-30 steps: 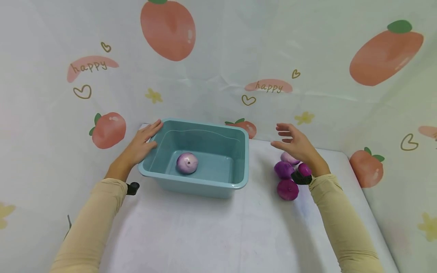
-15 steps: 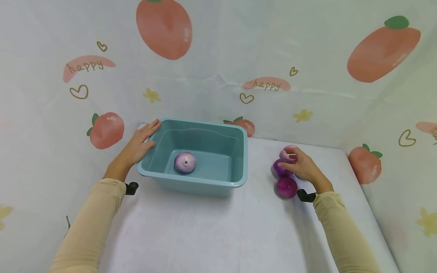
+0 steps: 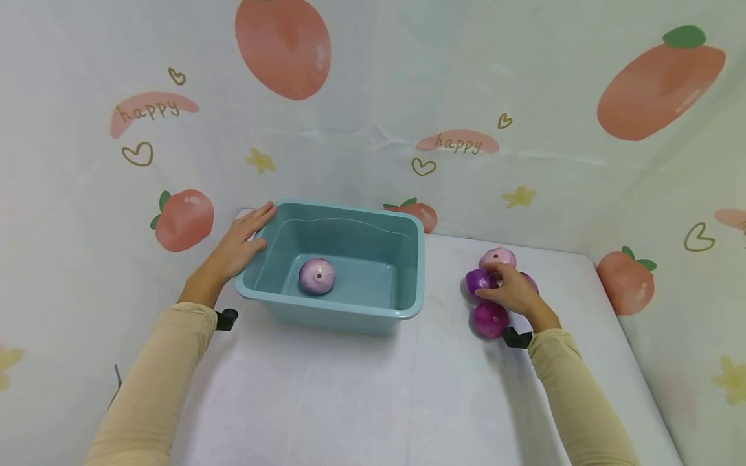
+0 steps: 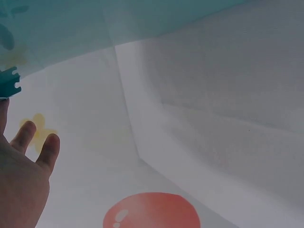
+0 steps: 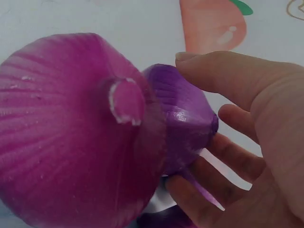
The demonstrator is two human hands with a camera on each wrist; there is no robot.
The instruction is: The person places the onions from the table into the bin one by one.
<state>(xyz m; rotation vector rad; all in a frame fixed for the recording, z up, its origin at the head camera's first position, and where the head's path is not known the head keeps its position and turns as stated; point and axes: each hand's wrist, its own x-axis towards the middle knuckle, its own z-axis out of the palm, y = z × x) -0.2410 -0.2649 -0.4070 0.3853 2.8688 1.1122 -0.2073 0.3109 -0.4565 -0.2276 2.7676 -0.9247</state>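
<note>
In the head view my left hand (image 3: pixel 237 244) rests on the left rim of a blue-green plastic basin (image 3: pixel 338 309), its fingers stretched out. The left wrist view shows these fingers (image 4: pixel 50 151) straight beside the basin's underside (image 4: pixel 142 16). One pale purple onion (image 3: pixel 316 276) lies inside the basin, towards the left. My right hand (image 3: pixel 515 292) holds a dark purple onion (image 5: pixel 183 107) on the table, thumb on one side and fingers on the other. Touching or close around it are a magenta onion (image 3: pixel 491 320) in front and a pale pink onion (image 3: pixel 498 256) behind.
Another purple onion (image 3: pixel 530 281) shows partly behind my right hand. A white cloth covers the table (image 3: pixel 350 395). A white printed curtain (image 3: pixel 361 97) hangs behind the table and at both sides.
My right hand has come down from above the onions and closed round the dark purple one, which has shifted slightly left. My left hand and the basin stay in place.
</note>
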